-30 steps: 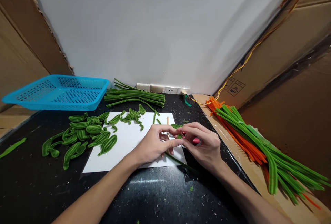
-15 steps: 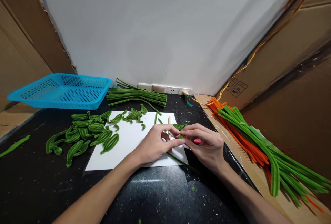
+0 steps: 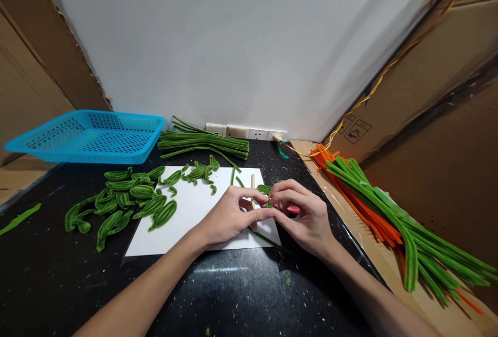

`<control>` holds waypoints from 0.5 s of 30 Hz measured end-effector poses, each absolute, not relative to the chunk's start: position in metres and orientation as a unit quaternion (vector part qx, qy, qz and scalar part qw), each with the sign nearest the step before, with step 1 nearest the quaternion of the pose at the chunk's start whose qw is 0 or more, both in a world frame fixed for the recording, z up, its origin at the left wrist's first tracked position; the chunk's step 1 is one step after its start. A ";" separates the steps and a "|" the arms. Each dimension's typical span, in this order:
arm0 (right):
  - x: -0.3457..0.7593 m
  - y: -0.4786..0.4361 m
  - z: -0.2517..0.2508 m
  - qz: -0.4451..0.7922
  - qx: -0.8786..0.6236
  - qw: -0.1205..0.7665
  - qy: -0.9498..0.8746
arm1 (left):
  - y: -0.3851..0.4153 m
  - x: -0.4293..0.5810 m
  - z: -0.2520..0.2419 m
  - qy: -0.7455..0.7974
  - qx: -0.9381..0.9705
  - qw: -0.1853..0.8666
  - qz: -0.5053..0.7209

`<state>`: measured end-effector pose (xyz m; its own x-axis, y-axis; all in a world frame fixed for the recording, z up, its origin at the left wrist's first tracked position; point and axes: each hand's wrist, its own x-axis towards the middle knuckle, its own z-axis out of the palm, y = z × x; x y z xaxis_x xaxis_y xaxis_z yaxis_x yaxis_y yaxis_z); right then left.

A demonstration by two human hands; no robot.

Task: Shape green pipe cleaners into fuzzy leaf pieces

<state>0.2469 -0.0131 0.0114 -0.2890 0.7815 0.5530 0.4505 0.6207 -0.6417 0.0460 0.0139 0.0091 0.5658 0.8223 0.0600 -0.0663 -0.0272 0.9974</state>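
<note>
Over the right side of a white sheet of paper point(image 3: 187, 238), my left hand point(image 3: 231, 215) and my right hand point(image 3: 303, 215) meet fingertip to fingertip. Between them they pinch a small green pipe cleaner piece point(image 3: 270, 205), mostly covered by the fingers. A pale wooden stick point(image 3: 252, 181) lies just beyond my left fingers. Under my right hand shows part of something pinkish red point(image 3: 293, 210), its kind hidden. Behind the fingers rests a green looped leaf shape point(image 3: 264, 189). A long green stem point(image 3: 268, 241) passes below both hands.
Several looped green pipe cleaner leaves point(image 3: 142, 192) lie left, partly on the paper. A blue basket point(image 3: 151, 153) stands back left, beside a bundle of dark green pipe cleaners point(image 3: 202, 143). Orange pipe cleaners point(image 3: 361, 205) and bright green ones point(image 3: 392, 218) lie right. Sockets point(image 3: 237, 131) line the wall.
My right fingers have curled and shifted slightly at the small green piece, while my left hand keeps its pinch. The whole view has moved a little.
</note>
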 end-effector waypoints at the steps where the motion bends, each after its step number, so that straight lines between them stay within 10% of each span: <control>1: 0.247 -0.013 0.011 0.187 -0.395 0.448 -0.780 | 0.014 0.046 0.009 0.301 0.625 0.627 0.355; 15: 0.245 -0.012 0.010 0.221 -0.390 0.433 -0.782 | 0.015 0.046 0.008 0.297 0.629 0.631 0.345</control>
